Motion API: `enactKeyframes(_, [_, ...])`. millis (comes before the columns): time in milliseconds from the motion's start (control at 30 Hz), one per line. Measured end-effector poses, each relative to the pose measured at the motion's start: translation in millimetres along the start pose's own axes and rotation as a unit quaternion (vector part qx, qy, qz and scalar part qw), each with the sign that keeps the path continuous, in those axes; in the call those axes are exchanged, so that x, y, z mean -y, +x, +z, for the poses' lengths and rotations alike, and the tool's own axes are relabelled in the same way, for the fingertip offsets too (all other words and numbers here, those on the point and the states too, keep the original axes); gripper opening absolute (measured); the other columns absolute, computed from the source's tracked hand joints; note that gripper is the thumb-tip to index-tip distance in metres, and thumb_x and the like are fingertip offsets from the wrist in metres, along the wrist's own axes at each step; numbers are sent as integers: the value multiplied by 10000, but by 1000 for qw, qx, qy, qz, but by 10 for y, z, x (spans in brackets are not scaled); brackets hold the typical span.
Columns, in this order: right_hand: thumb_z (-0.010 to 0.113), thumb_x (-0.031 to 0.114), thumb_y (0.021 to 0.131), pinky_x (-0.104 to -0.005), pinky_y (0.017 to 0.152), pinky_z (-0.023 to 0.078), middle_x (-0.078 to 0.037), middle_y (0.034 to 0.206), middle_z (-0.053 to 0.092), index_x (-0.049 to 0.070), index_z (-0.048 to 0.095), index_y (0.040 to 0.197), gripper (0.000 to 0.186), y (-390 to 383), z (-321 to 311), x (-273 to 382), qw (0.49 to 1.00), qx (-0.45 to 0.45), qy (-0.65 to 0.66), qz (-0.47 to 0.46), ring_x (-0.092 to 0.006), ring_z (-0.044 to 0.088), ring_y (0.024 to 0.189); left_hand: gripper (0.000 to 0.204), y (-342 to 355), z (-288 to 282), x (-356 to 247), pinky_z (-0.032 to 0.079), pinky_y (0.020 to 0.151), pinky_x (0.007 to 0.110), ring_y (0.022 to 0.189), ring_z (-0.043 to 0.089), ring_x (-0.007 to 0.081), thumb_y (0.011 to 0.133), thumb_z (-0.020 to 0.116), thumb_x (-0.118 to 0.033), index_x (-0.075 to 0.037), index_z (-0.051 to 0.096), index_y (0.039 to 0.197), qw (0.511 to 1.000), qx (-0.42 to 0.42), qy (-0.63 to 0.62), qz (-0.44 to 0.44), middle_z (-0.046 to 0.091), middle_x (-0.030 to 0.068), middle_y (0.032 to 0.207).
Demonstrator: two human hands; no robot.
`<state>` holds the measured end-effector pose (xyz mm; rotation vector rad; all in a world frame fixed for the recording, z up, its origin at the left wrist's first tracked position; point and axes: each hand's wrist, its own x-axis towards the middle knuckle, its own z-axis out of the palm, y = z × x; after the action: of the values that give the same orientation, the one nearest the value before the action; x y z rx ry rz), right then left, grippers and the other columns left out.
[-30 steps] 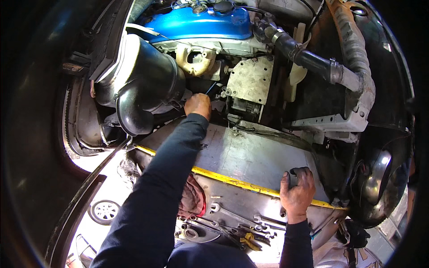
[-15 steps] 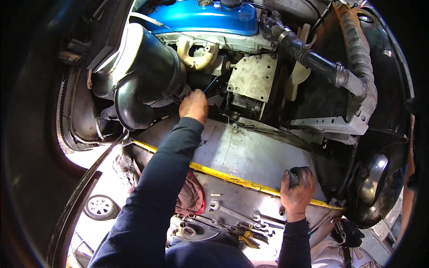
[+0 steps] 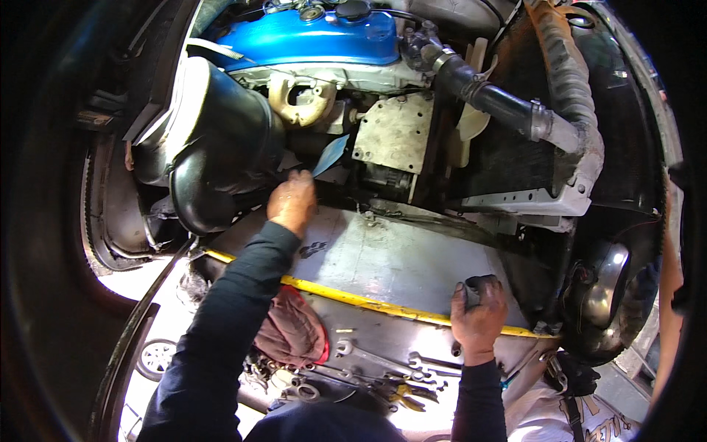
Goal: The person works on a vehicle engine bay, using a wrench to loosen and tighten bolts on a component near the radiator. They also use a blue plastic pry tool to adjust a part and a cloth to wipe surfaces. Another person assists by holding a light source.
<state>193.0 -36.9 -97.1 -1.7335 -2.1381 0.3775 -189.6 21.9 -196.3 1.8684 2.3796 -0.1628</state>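
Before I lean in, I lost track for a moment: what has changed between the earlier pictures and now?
The left hand has drawn back toward the person, and the thin, flat blue strip at its fingertips now shows its broad face. The right hand stayed by the smooth grey panel with a yellow edge.

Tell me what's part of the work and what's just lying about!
Seems part of the work:
left hand, holding a thin blue piece
right hand, over the grey panel
blue-topped engine

Lying about:
dark red cloth
wrenches
yellow-handled tool
wheel
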Motion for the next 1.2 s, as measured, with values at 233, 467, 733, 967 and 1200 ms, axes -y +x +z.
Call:
enactKeyframes(233, [719,189,827,-487,779,528,-163,911,659,26,664,889,183,-5,1,26,999,21,-24,16,-392,643,876,141,-28,71,-354,618,622,420,761,762,325,921,567,-118,-43,686,931,1000,-4,-8,29,718,176,939])
enactKeyframes(467, [714,173,830,-485,758,517,-159,903,654,26,661,895,170,-6,-24,54,1000,17,-16,-10,-393,640,857,128,-235,-262,-115,614,661,434,795,756,329,915,573,-128,-47,666,948,1000,-11,-16,12,717,172,954])
enactKeyframes(733, [715,155,835,-483,764,524,-160,893,659,22,660,883,152,8,-10,55,1000,19,-13,2,-389,645,858,153,-448,-310,-63,617,698,423,818,750,327,902,602,-104,-26,661,1020,998,26,-23,52,685,170,1003])
enactKeyframes(967, [721,155,827,-475,770,527,-154,892,669,26,672,891,152,1,-3,34,999,24,-21,-2,-384,650,863,146,-451,-304,-63,562,884,461,1061,678,345,891,618,-111,-49,699,996,997,18,19,71,678,174,1065])
enactKeyframes(1200, [720,159,829,-467,765,534,-150,901,678,44,681,895,139,6,-8,38,1000,26,-6,10,-382,659,856,181,-229,-232,96,572,813,504,958,702,394,931,555,-105,-90,624,1097,997,38,-19,70,704,181,1003])
